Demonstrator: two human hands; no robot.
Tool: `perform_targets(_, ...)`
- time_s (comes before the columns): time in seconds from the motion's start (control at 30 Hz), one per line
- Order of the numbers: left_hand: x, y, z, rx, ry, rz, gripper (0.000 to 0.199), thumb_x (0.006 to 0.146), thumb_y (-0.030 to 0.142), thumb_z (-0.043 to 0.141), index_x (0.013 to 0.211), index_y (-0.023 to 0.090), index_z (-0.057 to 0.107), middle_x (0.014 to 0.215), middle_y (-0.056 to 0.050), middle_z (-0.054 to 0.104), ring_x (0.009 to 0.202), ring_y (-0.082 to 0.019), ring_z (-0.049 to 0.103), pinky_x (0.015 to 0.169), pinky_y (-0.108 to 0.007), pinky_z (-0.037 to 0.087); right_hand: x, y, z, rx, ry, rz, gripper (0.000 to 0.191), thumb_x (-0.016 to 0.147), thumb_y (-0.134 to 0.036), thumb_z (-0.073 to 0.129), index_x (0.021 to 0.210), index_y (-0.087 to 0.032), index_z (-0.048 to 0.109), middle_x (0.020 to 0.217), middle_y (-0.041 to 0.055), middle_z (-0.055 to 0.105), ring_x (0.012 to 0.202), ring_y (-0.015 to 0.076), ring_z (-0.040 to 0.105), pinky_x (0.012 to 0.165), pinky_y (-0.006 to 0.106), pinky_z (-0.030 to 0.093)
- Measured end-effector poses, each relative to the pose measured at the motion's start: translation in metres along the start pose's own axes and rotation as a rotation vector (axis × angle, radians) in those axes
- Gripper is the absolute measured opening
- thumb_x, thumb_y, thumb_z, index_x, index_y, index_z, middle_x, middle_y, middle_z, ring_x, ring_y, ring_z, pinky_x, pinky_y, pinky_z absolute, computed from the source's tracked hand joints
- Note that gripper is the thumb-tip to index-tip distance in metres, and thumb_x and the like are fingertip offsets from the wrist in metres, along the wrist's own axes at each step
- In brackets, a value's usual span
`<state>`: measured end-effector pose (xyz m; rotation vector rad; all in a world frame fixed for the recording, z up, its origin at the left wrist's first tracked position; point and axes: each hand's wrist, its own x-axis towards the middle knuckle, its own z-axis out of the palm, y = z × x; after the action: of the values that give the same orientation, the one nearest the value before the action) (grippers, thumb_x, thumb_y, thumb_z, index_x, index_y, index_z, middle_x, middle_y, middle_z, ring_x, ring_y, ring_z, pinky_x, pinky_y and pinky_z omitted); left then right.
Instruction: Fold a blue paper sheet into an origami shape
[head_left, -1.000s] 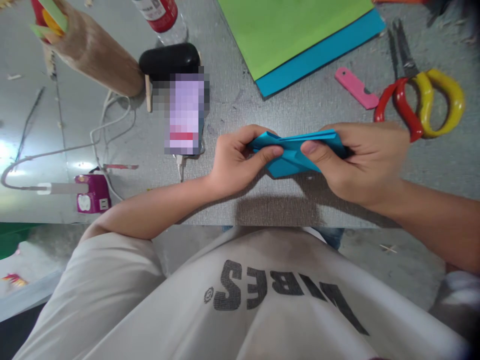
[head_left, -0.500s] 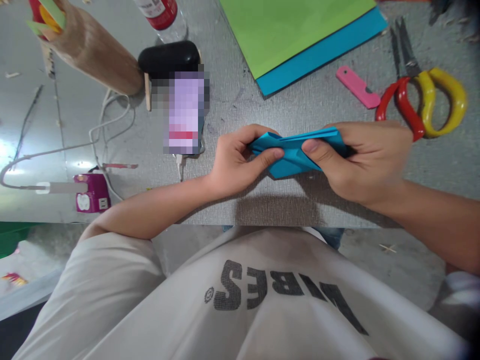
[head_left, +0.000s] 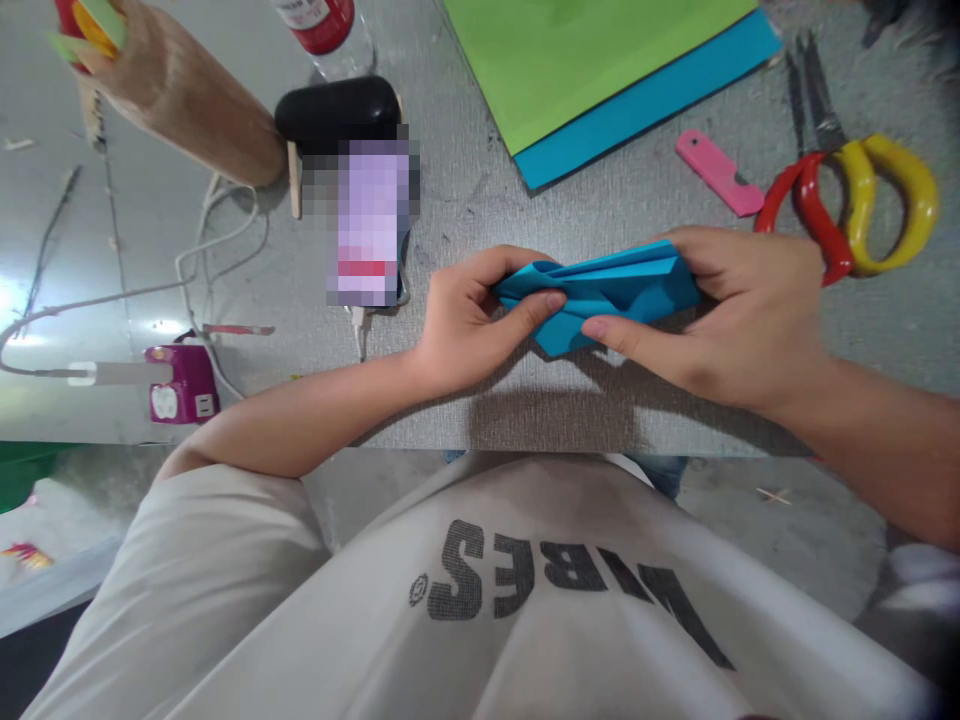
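Observation:
A folded piece of blue paper is held between my two hands, above the front part of the table. My left hand pinches its left end, thumb on the near face and fingers behind. At the right end, my right hand has its fingers behind the paper and its thumb along the lower edge. Several layers and creases show along the top. The fingertips behind the paper are hidden.
Green paper lies over blue sheets at the back. A pink folding cutter and red-and-yellow scissors lie right. To the left are a pixelated phone, a black case, a brown holder and a purple charger.
My right thumb has slid left and down off the paper's middle to its lower edge, showing more of the right face. My left hand keeps its pinch.

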<state>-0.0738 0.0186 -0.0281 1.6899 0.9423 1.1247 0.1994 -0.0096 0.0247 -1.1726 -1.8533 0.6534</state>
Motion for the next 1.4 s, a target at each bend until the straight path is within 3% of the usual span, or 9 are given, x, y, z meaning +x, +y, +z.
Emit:
perform_targets(0.2,0.001,-0.002,-0.001,-0.017,0.0,-0.043,0.054,0.111,0.081,0.094,0.118,0.028,0.09,0.106,-0.004,0.09,0.098,-0.024,0.087,0.082,-0.041,0.072,-0.004,0.004,-0.002,-0.069,-0.031,0.036,0.029,0.098,-0.049,0.107,0.115,-0.035,0.088,0.097,0.0018,0.087,0.084,0.0302,0.082,0.074,0.048,0.068)
perform_targets(0.37,0.003,-0.004,-0.002,-0.04,0.023,-0.048,0.056,0.109,0.083,0.095,0.118,0.028,0.091,0.103,-0.003,0.09,0.096,-0.024,0.086,0.081,-0.041,0.071,-0.001,0.012,-0.001,-0.033,-0.003,0.01,0.039,0.096,-0.053,0.11,0.125,-0.036,0.089,0.107,0.0069,0.092,0.103,0.0377,0.089,0.087,0.052,0.076)
perform_targets(0.47,0.004,-0.004,-0.002,-0.055,0.032,-0.019,0.054,0.111,0.081,0.095,0.117,0.028,0.092,0.103,-0.003,0.09,0.093,-0.023,0.086,0.079,-0.04,0.07,0.0,0.011,-0.002,0.004,0.031,0.001,0.042,0.097,-0.059,0.109,0.127,-0.036,0.091,0.108,0.0078,0.093,0.098,0.0368,0.089,0.083,0.052,0.074)
perform_targets(0.53,0.003,-0.003,-0.002,-0.057,0.014,-0.006,0.056,0.109,0.083,0.095,0.116,0.028,0.093,0.102,-0.003,0.091,0.092,-0.022,0.086,0.077,-0.039,0.07,0.0,0.006,-0.004,0.026,0.054,0.023,0.033,0.105,-0.062,0.102,0.127,-0.039,0.093,0.109,0.007,0.094,0.092,0.035,0.088,0.079,0.053,0.073)
perform_targets(0.63,0.0,-0.001,-0.001,-0.044,-0.029,-0.019,0.063,0.103,0.09,0.097,0.114,0.028,0.094,0.1,-0.003,0.09,0.09,-0.022,0.085,0.075,-0.037,0.069,0.0,-0.005,-0.007,0.014,0.057,0.056,0.014,0.117,-0.056,0.088,0.123,-0.045,0.095,0.111,0.0037,0.096,0.092,0.0335,0.089,0.08,0.055,0.072)
perform_targets(0.77,-0.003,0.001,-0.001,-0.013,-0.044,-0.03,0.066,0.101,0.092,0.097,0.115,0.028,0.094,0.1,-0.004,0.091,0.09,-0.022,0.086,0.077,-0.037,0.07,0.002,-0.009,-0.005,0.029,0.117,-0.013,0.004,0.114,-0.045,0.091,0.111,-0.045,0.093,0.104,-0.0031,0.097,0.088,0.0277,0.089,0.074,0.049,0.066)
perform_targets(1.03,-0.003,0.007,0.001,0.044,-0.053,0.048,0.067,0.108,0.092,0.091,0.115,0.025,0.093,0.098,-0.003,0.091,0.084,-0.02,0.084,0.072,-0.034,0.068,-0.001,-0.006,-0.002,-0.098,0.14,-0.018,0.041,0.123,-0.066,0.079,0.099,-0.034,0.088,0.083,-0.002,0.084,0.067,0.0195,0.074,0.062,0.041,0.056)
perform_targets(1.23,-0.002,0.011,0.001,-0.013,-0.087,0.088,0.049,0.114,0.073,0.095,0.117,0.024,0.093,0.1,-0.003,0.093,0.085,-0.019,0.086,0.073,-0.032,0.07,-0.006,-0.014,-0.004,-0.167,0.114,0.055,0.053,0.127,-0.075,0.07,0.098,-0.036,0.09,0.08,0.0004,0.079,0.069,0.0228,0.074,0.068,0.044,0.061)
perform_targets(1.4,-0.001,0.013,0.0,-0.029,-0.148,0.023,0.055,0.112,0.078,0.094,0.115,0.024,0.09,0.1,-0.004,0.092,0.088,-0.022,0.088,0.074,-0.035,0.072,-0.007,-0.016,-0.005,-0.192,0.087,0.097,0.059,0.126,-0.081,0.067,0.098,-0.035,0.09,0.078,0.0025,0.077,0.072,0.0255,0.076,0.069,0.046,0.058)
